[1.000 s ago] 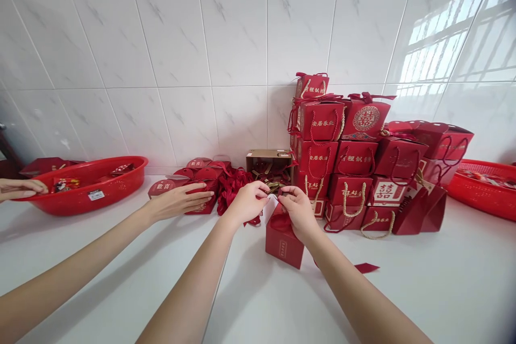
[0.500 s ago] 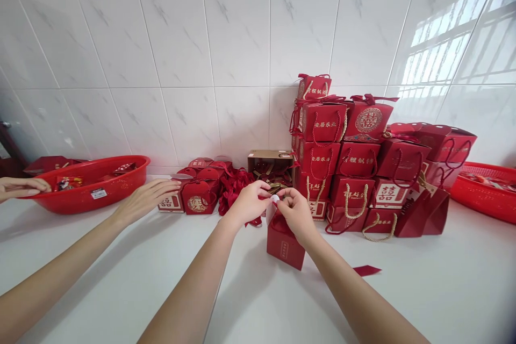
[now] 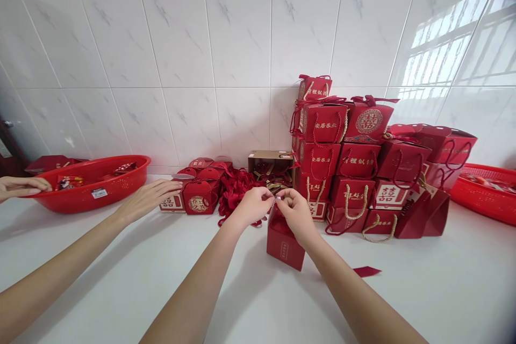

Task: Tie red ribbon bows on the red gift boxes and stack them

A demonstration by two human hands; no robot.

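A small red gift box (image 3: 285,250) stands on the white table in front of me. Over its top, my left hand (image 3: 255,205) and my right hand (image 3: 296,212) come close together, thumbs and fingers pinched on a red ribbon, mostly hidden by the fingers. One ribbon tail (image 3: 366,271) lies on the table beyond my right forearm. Behind my left hand is a heap of loose red ribbons (image 3: 237,188).
Stacked red gift boxes (image 3: 358,166) fill the right rear. An open cardboard box (image 3: 270,157) sits by the wall. At left, another person's hands (image 3: 151,199) are near small red boxes (image 3: 201,196) and a red basket (image 3: 92,193). Another red basket (image 3: 484,199) stands far right.
My left fingertips have shifted slightly right, closer to my right fingers at the box's top. The other person's hands stay nearly where they were.
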